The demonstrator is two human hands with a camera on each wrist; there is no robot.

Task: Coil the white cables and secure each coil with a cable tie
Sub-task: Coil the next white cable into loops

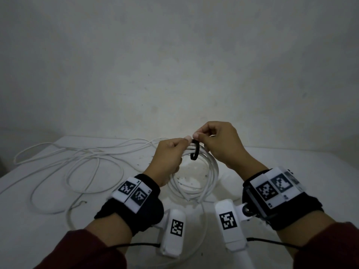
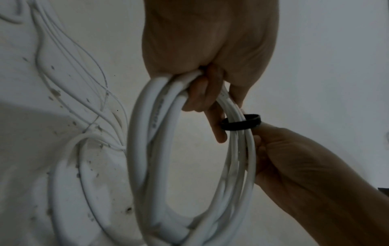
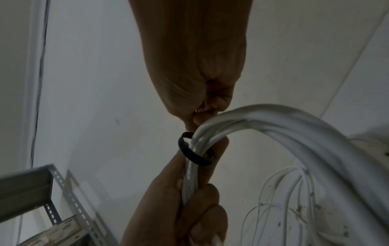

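Above the white surface [image 1: 272,171], near its middle, hangs the coil [image 1: 206,171] of thick white cable, several turns bunched together, its lower arc reaching down to the top. The surface's far edge meets a grey wall [image 1: 174,55] just behind the coil. Left of the coil, loose white cable [image 1: 77,162] sprawls in wide loops toward the left edge; right of it the top lies bare. The left hand [image 1: 167,162] grips the coil's upper strands, fingers curled round them. The right hand [image 1: 219,144] pinches a black cable tie [image 1: 194,152], looped loosely around the strands beside the left fingers [image 2: 200,93].
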